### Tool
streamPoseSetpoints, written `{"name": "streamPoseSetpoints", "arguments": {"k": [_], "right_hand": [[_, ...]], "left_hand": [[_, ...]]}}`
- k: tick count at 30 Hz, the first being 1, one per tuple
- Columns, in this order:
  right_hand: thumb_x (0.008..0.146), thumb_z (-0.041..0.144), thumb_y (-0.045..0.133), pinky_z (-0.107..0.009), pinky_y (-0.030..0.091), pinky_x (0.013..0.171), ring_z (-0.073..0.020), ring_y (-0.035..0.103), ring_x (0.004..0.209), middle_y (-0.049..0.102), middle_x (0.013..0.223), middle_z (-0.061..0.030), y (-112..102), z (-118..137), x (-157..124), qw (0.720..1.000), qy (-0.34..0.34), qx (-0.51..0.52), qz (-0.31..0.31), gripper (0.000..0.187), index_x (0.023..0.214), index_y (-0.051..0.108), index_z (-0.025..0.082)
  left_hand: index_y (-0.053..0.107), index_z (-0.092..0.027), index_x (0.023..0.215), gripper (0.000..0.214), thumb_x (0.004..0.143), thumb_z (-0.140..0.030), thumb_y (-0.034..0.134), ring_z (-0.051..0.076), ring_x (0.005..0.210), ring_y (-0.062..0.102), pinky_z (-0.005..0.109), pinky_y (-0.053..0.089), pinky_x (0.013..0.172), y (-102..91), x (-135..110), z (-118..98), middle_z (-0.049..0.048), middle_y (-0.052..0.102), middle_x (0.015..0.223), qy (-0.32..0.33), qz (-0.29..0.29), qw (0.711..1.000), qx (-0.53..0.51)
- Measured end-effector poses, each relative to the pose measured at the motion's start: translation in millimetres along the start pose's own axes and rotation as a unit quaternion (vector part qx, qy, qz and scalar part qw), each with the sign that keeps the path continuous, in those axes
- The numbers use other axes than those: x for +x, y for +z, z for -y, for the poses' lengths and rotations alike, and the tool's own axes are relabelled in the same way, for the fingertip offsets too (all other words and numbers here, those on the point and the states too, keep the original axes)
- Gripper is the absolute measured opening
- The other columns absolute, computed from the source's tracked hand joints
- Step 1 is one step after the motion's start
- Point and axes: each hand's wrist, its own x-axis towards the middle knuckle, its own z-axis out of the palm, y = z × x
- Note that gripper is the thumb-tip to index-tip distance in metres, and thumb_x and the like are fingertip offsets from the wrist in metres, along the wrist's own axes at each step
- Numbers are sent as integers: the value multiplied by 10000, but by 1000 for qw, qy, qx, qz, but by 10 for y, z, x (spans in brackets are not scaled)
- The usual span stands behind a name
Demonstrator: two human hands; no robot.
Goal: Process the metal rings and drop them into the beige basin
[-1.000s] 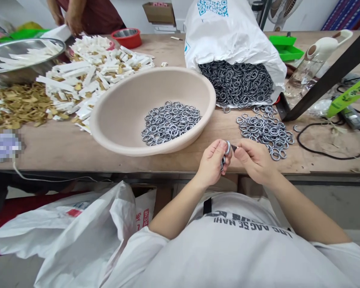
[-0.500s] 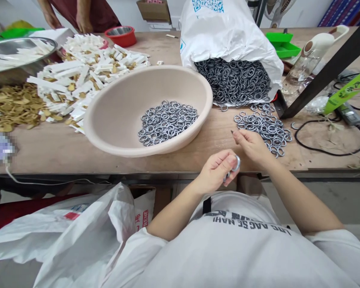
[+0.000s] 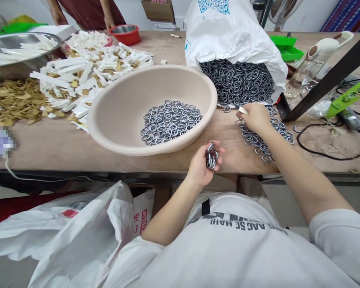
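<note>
My left hand (image 3: pixel 204 162) is cupped palm-up at the table's front edge, holding a small bunch of grey metal rings (image 3: pixel 211 157). My right hand (image 3: pixel 256 117) reaches forward onto a loose pile of the same rings (image 3: pixel 259 138) on the wooden table; its fingers are curled down on the pile and what they grip is hidden. A beige basin (image 3: pixel 117 116) tilted toward me holds several rings (image 3: pixel 169 121). Behind the pile, a white sack (image 3: pixel 231 36) lies open, spilling many rings (image 3: pixel 238 82).
White strips (image 3: pixel 87 76) and gold bits (image 3: pixel 15 102) cover the left of the table, with a steel bowl (image 3: pixel 6 54) behind. Another person (image 3: pixel 87 12) stands at the far side by a red bowl (image 3: pixel 125 34). Cables (image 3: pixel 333 140), a bottle (image 3: pixel 306 72) and green trays (image 3: pixel 286 48) sit right.
My right hand left my left hand and stretched forward onto the ring pile. My left hand turned palm-up, showing the bunch of rings it holds.
</note>
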Motion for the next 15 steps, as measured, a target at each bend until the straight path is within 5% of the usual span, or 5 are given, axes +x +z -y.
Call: {"name": "streamPoseSetpoints", "arguments": {"k": [2,4,7,12,15], "right_hand": [[832,439,752,-284,335,581,-127,477,604,580,633,-1,-92,61,-244,983,1,184,19,304,707,656,179],[838,510,735,-268,290,494,-92,394,510,603,665,15,-149,188,-565,924,31,372,81,318,831,695,195],[817,522,765,-258,303,476,-83,396,502,615,690,14,-149,406,-1004,868,55,484,91,324,884,713,209],[826,527,761,-270,395,535,-114,471,566,618,695,3,-43,616,-1302,894,60,444,-5,325,814,686,211],[895,544,677,-275,443,589,-129,522,620,612,712,0,-24,676,-1349,900,50,434,-2,337,826,676,214]], "left_hand": [[594,-175,853,343,832,-509,667,83,503,566,158,328,334,47,50,6,2,653,776,-14,-12,1000,-5],[580,-172,831,418,835,-581,668,79,490,560,160,329,333,115,80,37,6,648,777,-9,-10,1000,24],[614,-167,878,506,822,-669,655,71,447,524,165,325,331,212,71,111,6,626,734,-10,32,996,79],[615,-177,825,511,804,-685,671,61,456,485,166,367,383,263,-7,198,-24,556,655,92,33,983,153],[592,-180,755,446,830,-608,694,55,460,469,164,367,397,252,-25,206,-37,518,632,143,6,974,174]]}}
